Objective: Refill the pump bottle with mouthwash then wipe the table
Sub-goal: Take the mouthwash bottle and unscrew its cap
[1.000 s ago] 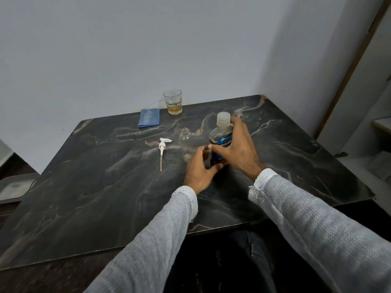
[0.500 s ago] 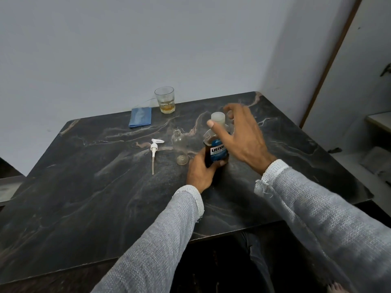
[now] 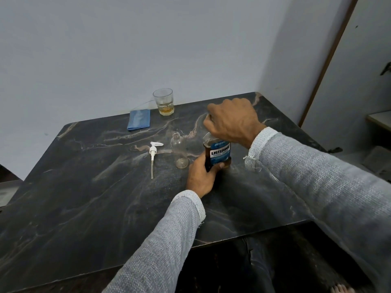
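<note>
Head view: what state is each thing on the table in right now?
mouthwash bottle: upright, cap covered by right hand, base gripped by left hand
pump bottle: upright, open, looks empty
pump head: off, lying flat
glass: upright, a little amber liquid
blue cloth: folded, untouched

Mid-frame, a dark mouthwash bottle [image 3: 219, 154] with a blue label stands upright; left of it stand an empty clear bottle [image 3: 179, 152], uncapped, and its white pump [image 3: 153, 152] lying flat; a blue cloth [image 3: 139, 122] lies folded farther back.
</note>
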The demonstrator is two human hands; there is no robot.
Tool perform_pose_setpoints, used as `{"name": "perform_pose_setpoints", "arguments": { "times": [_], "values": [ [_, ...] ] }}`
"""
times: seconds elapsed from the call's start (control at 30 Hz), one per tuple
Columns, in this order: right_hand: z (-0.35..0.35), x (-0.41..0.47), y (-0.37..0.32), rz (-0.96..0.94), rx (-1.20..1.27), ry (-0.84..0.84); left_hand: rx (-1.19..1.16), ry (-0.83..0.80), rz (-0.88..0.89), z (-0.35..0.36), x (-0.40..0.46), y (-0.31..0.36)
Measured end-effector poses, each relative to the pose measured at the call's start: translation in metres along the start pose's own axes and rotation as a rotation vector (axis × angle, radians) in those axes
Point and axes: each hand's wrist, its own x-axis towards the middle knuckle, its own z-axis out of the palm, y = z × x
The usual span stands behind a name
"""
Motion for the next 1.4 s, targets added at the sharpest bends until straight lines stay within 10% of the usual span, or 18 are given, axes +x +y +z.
{"name": "perform_pose_setpoints", "arguments": {
  "times": [0.5, 0.9, 1.4],
  "values": [
    [0.007, 0.002, 0.022, -0.332, 0.268, 0.0, -0.014, -0.137, 0.024, -0.009, 0.005, -0.005],
    [-0.004, -0.001, -0.01, 0.025, -0.099, -0.024, -0.047, -0.093, 0.043, -0.008, 0.001, -0.001],
    [0.003, 0.017, 0.019, -0.446, 0.027, 0.017, 0.011, -0.162, 0.036, -0.013, 0.003, 0.003]
  ]
}}
